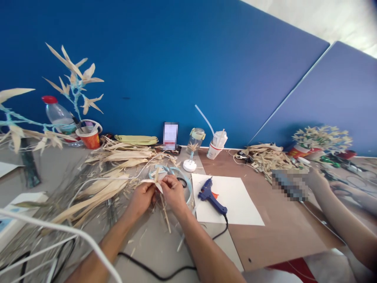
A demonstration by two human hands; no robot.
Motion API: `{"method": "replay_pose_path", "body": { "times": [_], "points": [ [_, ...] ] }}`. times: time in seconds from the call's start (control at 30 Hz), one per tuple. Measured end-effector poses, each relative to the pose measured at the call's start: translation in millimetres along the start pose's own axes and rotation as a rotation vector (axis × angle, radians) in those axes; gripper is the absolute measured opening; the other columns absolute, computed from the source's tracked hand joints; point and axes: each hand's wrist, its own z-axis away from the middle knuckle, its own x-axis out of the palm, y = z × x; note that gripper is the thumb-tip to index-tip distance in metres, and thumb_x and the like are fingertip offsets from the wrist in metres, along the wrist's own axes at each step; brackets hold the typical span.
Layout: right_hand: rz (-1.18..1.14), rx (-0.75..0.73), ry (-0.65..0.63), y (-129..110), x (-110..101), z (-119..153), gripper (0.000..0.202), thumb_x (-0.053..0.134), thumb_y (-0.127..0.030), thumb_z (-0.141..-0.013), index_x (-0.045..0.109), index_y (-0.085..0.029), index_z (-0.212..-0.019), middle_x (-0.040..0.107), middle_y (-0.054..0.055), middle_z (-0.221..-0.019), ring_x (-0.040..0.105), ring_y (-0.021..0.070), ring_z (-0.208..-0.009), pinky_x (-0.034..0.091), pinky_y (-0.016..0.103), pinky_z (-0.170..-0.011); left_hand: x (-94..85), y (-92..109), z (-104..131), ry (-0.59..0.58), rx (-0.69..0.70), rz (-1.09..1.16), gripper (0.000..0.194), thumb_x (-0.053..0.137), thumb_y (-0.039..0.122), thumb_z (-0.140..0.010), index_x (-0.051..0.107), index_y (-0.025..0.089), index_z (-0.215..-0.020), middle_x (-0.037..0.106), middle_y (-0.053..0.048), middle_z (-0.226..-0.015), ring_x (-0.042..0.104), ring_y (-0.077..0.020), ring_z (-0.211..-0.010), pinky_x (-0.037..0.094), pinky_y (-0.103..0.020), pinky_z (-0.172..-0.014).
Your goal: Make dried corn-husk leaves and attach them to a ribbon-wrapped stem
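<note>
Just left of the table's middle, my left hand (143, 199) is closed, pinching the pale petals of a corn husk flower (157, 184). From the other side my right hand (173, 192) grips the same flower, its thumb and fingers pressed together. A thin straw-coloured stem (165, 216) slants down below the flower, between my forearms. Behind my hands lies a ring of light blue tape (187, 188), with the dark handle of scissors (182, 182) partly inside it. Dried corn husks (118, 155) are heaped on the left.
A blue glue gun (212, 195) rests on white paper (244, 204). Behind stand a small white stand (189, 165), a jar (196, 139), a paper cup (214, 151) and a phone (171, 135). White cables cross the left side. At right, another person's arms (335, 208) reach in.
</note>
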Motion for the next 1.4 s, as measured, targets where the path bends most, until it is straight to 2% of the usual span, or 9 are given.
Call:
{"method": "replay_pose_path", "body": {
  "times": [0.23, 0.43, 0.57, 0.8, 1.07, 1.2, 1.4],
  "points": [
    [-0.063, 0.018, -0.032, 3.9, -2.6, -2.2, 0.024, 0.056, -0.026, -0.072, 0.053, -0.019, -0.049, 0.05, -0.003, -0.059, 0.05, 0.0139, -0.066, 0.04, 0.025, -0.066, 0.5, -4.5, -0.8, -0.019, -0.042, 0.127, 0.015, 0.065, 0.026, -0.068, 0.065, 0.021, -0.054, 0.051, 0.002, -0.041, 0.045, -0.0153, -0.041, 0.03, -0.025, -0.047],
    [-0.13, 0.043, -0.057, 8.7, -3.8, -2.4, 0.021, 0.057, -0.025, -0.072, 0.057, -0.018, -0.052, 0.05, -0.003, -0.061, 0.049, 0.013, -0.065, 0.04, 0.024, -0.064, 0.7, -2.4, -0.2, -0.045, -0.023, 0.031, 0.022, 0.061, 0.034, -0.071, 0.064, 0.022, -0.053, 0.051, 0.001, -0.041, 0.046, -0.0166, -0.041, 0.032, -0.026, -0.046],
    [-0.153, 0.038, -0.093, 7.2, -4.6, -2.6, 0.021, 0.057, -0.022, -0.071, 0.056, -0.018, -0.05, 0.049, -0.003, -0.06, 0.048, 0.012, -0.062, 0.04, 0.023, -0.062, -0.5, -2.7, 0.4, -0.055, -0.036, 0.019, 0.022, 0.06, 0.033, -0.071, 0.063, 0.022, -0.052, 0.051, 0.001, -0.041, 0.046, -0.0168, -0.04, 0.031, -0.026, -0.046],
    [-0.202, 0.093, -0.118, 5.0, -3.8, -2.7, 0.009, 0.059, -0.023, -0.067, 0.061, -0.017, -0.061, 0.053, -0.003, -0.067, 0.05, 0.0107, -0.058, 0.04, 0.022, -0.056, -1.6, -8.0, -0.6, -0.046, -0.013, 0.004, 0.024, 0.058, 0.034, -0.074, 0.063, 0.022, -0.054, 0.051, 0.0, -0.042, 0.046, -0.0171, -0.042, 0.032, -0.027, -0.047],
    [-0.205, 0.109, -0.144, 6.6, -2.3, -0.1, 0.011, 0.066, -0.026, -0.066, 0.06, -0.017, -0.066, 0.052, -0.003, -0.07, 0.049, 0.0093, -0.055, 0.039, 0.021, -0.053, -2.3, -8.8, -1.3, -0.08, -0.003, -0.09, 0.025, 0.051, 0.034, -0.076, 0.058, 0.02, -0.056, 0.05, 0.002, -0.044, 0.046, -0.0156, -0.043, 0.034, -0.026, -0.048],
    [-0.146, 0.113, -0.133, 6.9, -2.1, 1.1, 0.009, 0.066, -0.025, -0.066, 0.059, -0.018, -0.068, 0.05, -0.004, -0.066, 0.047, 0.0103, -0.057, 0.04, 0.022, -0.056, -1.7, -7.0, 0.0, -0.114, -0.022, -0.124, 0.026, 0.046, 0.034, -0.078, 0.054, 0.02, -0.058, 0.049, 0.003, -0.046, 0.046, -0.0147, -0.045, 0.035, -0.026, -0.049],
    [-0.181, 0.158, -0.126, 1.6, -1.4, 2.0, 0.01, 0.064, -0.026, -0.064, 0.056, -0.019, -0.066, 0.049, -0.004, -0.065, 0.047, 0.0103, -0.054, 0.039, 0.023, -0.053, -1.1, -10.4, -0.1, -0.134, -0.013, -0.124, 0.025, 0.045, 0.034, -0.079, 0.054, 0.02, -0.061, 0.048, 0.004, -0.047, 0.046, -0.0141, -0.045, 0.035, -0.026, -0.048]
  ]
}}
